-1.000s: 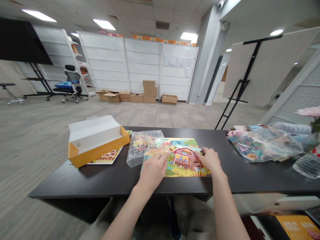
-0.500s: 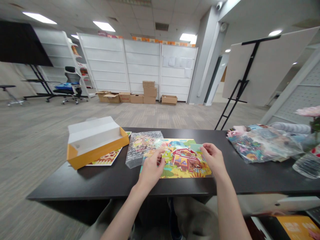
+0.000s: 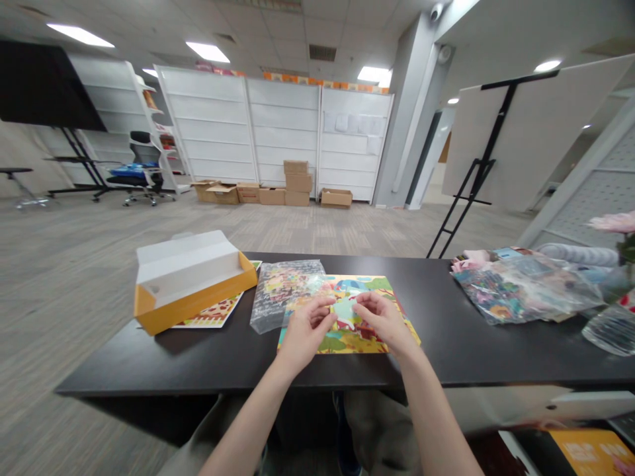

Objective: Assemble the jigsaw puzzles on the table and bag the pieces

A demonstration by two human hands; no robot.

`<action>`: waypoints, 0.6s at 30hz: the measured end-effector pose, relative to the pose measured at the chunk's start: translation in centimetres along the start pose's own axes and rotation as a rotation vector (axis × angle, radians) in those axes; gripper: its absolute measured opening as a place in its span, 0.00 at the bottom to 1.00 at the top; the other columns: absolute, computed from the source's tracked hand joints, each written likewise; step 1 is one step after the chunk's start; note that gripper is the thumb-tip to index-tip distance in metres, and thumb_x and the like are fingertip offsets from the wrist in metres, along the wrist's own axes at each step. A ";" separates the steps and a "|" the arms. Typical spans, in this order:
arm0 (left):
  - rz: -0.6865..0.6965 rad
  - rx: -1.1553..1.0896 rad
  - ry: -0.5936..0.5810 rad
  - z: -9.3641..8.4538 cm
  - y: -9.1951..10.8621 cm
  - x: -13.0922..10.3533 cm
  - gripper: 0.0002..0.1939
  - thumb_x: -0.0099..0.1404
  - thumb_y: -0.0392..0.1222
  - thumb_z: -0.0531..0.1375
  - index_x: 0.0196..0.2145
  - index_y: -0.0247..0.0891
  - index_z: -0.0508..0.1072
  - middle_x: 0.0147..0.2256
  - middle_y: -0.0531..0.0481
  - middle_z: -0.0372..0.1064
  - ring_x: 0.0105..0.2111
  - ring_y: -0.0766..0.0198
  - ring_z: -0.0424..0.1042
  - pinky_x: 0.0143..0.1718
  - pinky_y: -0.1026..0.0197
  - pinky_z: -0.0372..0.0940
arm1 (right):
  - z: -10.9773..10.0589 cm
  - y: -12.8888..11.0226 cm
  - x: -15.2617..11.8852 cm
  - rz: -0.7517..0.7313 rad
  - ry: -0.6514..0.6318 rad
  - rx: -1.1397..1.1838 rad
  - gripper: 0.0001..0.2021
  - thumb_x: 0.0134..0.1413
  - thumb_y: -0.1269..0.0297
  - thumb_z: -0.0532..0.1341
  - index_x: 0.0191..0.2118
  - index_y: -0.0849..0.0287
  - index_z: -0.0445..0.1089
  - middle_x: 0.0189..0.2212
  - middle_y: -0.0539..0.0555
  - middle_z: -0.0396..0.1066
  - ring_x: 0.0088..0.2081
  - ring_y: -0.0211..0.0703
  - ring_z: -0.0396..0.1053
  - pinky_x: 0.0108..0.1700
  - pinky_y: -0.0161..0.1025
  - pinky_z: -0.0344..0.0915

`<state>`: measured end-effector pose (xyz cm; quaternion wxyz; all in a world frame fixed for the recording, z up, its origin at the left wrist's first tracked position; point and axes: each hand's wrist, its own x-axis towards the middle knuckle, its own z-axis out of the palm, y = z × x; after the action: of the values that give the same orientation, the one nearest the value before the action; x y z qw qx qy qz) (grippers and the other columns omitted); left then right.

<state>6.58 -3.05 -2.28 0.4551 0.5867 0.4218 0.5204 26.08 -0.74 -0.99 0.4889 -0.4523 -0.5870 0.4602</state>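
A small pale green piece with a white and red edge along its bottom is held up between my hands. It looks like thin card or a sticker, but I cannot make out which. My right hand pinches its right side between thumb and fingers. On the other side, my left hand is closed with its thumb and fingertips at the piece's left edge. Beneath both hands lies a colourful picture sheet with a farm scene, partly hidden by them. A clear plastic bag overlaps the sheet's left part.
An open yellow box with a white inside stands at the table's left, over another printed sheet. Plastic-wrapped packages lie at the right, beside a clear vase with flowers. The black table's front edge runs close to my body.
My right hand has moved left with the pale green piece, bringing it over the middle of the picture sheet to my left fingertips. My left hand has barely moved.
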 end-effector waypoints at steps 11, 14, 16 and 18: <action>0.012 0.068 0.007 -1.7 1.0 -0.6 0.17 0.63 0.47 0.63 0.47 0.37 0.69 0.39 0.46 0.76 0.35 0.59 0.79 0.37 0.58 0.74 | 0.7 -0.7 -0.9 0.003 -0.184 0.001 0.14 0.54 0.50 0.65 0.38 0.56 0.73 0.24 0.46 0.65 0.19 0.30 0.56 0.19 0.29 0.53; 0.175 0.391 0.071 -3.4 1.4 -1.1 0.09 0.66 0.46 0.60 0.39 0.39 0.72 0.45 0.43 0.75 0.42 0.55 0.78 0.45 0.52 0.74 | 0.9 -0.6 -0.6 0.035 -0.106 0.011 0.15 0.53 0.49 0.66 0.36 0.56 0.74 0.22 0.46 0.63 0.18 0.31 0.56 0.18 0.30 0.54; 0.342 0.750 0.111 -4.9 1.2 -1.5 0.08 0.67 0.43 0.59 0.32 0.40 0.75 0.50 0.41 0.74 0.53 0.49 0.72 0.56 0.44 0.67 | 0.9 -0.4 -0.5 0.066 -0.036 0.032 0.16 0.51 0.48 0.67 0.36 0.56 0.75 0.22 0.47 0.65 0.19 0.33 0.58 0.18 0.31 0.57; 0.384 1.007 0.112 -6.4 0.7 -1.8 0.09 0.67 0.41 0.58 0.31 0.41 0.77 0.53 0.41 0.73 0.56 0.45 0.68 0.58 0.40 0.64 | 0.7 -0.3 -0.4 0.081 -0.006 0.049 0.16 0.49 0.47 0.68 0.35 0.55 0.75 0.25 0.49 0.69 0.21 0.35 0.61 0.21 0.34 0.63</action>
<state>0.04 -4.39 -1.71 -0.0088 0.7703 0.5278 0.3579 25.37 -1.25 -0.87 0.4791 -0.4623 -0.5580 0.4953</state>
